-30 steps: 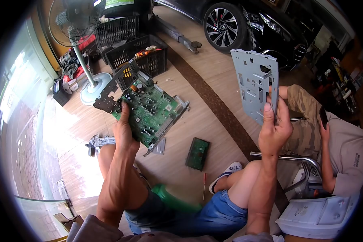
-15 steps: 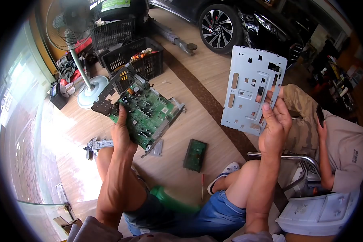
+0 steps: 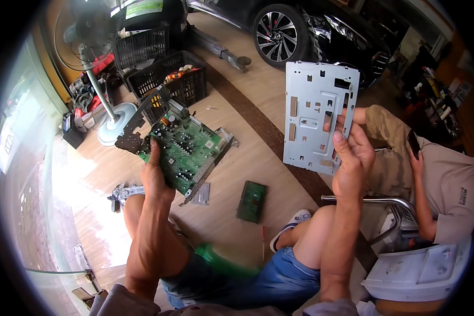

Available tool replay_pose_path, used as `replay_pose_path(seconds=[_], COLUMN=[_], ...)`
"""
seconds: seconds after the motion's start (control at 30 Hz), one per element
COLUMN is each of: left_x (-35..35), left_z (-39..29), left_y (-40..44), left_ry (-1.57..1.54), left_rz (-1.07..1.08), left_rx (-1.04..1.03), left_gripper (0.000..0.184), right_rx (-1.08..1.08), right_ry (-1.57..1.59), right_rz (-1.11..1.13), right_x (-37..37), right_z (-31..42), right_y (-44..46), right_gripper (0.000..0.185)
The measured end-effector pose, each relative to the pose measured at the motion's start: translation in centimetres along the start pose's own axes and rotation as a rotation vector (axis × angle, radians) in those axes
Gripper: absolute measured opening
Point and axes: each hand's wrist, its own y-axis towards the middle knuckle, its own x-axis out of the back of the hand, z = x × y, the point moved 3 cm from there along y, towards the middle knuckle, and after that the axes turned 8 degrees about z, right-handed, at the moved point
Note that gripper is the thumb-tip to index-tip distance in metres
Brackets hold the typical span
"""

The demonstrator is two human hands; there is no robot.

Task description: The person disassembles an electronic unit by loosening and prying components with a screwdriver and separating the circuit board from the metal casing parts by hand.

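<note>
My left hand (image 3: 155,176) grips the lower left edge of a green circuit board (image 3: 187,150), its thumb on top. A dark metal bracket (image 3: 133,138) and metal edging are attached to the board. On the right, my right hand (image 3: 353,158) holds a flat light-grey metal plate (image 3: 313,142) by its right edge, fingers partly behind it. The plate is raised nearly upright and has several cut-outs. Below, on the floor, lie a smaller green board (image 3: 252,201), a red-handled screwdriver (image 3: 264,237) and a small clear bag (image 3: 201,194).
A seated person (image 3: 447,168) at the right holds a phone (image 3: 414,143). Behind are a black crate (image 3: 192,87), a standing fan (image 3: 92,31) and a car wheel (image 3: 280,36). A metal part (image 3: 125,194) lies left; a white container (image 3: 418,274) stands lower right.
The metal plate has turned its broad face toward me and shifted left with my right hand. My left hand and the circuit board moved slightly left in view, as did the surroundings.
</note>
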Motion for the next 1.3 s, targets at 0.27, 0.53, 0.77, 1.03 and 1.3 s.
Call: replay_pose_path(seconds=[0.27, 0.53, 0.77, 1.03, 1.3], left_x=[-0.2, 0.1, 0.3, 0.0, 0.1], left_z=[0.0, -0.2, 0.0, -0.2, -0.4], left_y=[-0.1, -0.1, 0.2, -0.1, -0.4], left_ry=[0.014, -0.005, 0.034, 0.002, 0.006], left_rz=[-0.001, -0.035, -0.031, -0.080, -0.074], left_rx=[-0.015, 0.002, -0.016, -0.070, -0.062], left_gripper=[0.047, 0.045, 0.041, 0.044, 0.042], right_rx=[-0.003, 0.051, 0.062, 0.253, 0.462], right_ry=[-0.046, -0.237, -0.340, -0.486, -0.770], right_rz=[0.005, 0.050, 0.060, 0.013, 0.022], right_x=[0.0, -0.2, -0.4, -1.0, -1.7], right_z=[-0.3, -0.5, -0.2, 0.2, 1.1], right_y=[-0.3, -0.5, -0.7, -1.4, -2.0], right_gripper=[0.040, 0.037, 0.035, 0.027, 0.023])
